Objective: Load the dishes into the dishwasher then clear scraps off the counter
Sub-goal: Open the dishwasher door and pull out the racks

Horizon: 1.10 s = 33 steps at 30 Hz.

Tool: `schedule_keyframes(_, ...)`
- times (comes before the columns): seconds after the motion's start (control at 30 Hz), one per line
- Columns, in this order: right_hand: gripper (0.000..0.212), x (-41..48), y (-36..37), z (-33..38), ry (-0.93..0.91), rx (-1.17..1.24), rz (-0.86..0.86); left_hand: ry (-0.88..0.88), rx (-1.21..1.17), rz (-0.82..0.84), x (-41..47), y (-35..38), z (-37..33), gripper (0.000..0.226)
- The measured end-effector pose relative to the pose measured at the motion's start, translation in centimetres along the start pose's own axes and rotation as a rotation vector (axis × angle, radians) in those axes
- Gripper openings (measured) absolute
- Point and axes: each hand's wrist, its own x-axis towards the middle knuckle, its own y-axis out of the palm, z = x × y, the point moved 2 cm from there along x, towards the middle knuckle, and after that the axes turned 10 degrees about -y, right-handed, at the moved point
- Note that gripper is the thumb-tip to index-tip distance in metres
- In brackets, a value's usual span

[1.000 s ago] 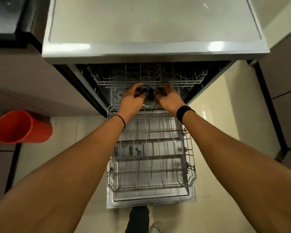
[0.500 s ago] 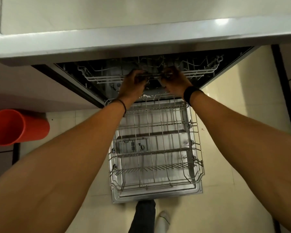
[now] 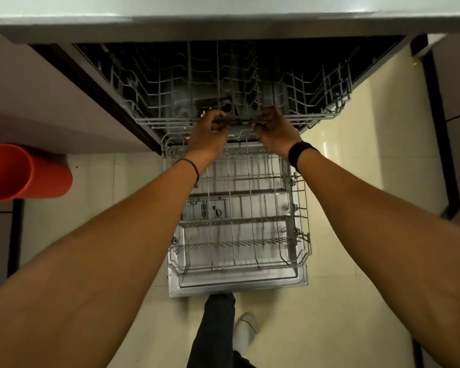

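Our left hand [image 3: 210, 136] and right hand [image 3: 276, 131] sit side by side toward 12 o'clock, each with fingers curled around the dark front bar [image 3: 241, 120] of the dishwasher's upper rack [image 3: 165, 120], which juts partway out beneath the counter [image 3: 223, 11]. At 6 o'clock from the hands, the lower rack [image 3: 239, 216] rests pulled out over the open door [image 3: 237, 286], and a red bin [image 3: 16, 171] stands on the floor at 9 o'clock.
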Motion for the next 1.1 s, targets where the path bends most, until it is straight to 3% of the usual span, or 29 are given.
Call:
schedule_keyframes(0.27, 0.027, -9.3, 1.8, -2.3, -0.007, 0.056, 0.01, 0.003, -0.028, 0.009, -6.8, 1.3, 5.4, 0.012)
schedule_keyframes(0.57, 0.04, -18.6, 3.6, -5.5, 0.058, 0.035, -0.024, -0.02, 0.037, 0.118, -15.3, 4.5, 9.3, 0.025)
schedule_keyframes(0.77, 0.042, -19.7, 2.1, -4.1, 0.036, -0.127, 0.014, -0.054, 0.012, 0.069, -16.2, 4.7, 8.6, 0.026)
schedule_keyframes(1.1, 0.041, -27.9, 5.8, -5.9, 0.079, -0.025, 0.024, -0.14, -0.047, 0.001, -22.2, 5.6, 14.5, 0.037)
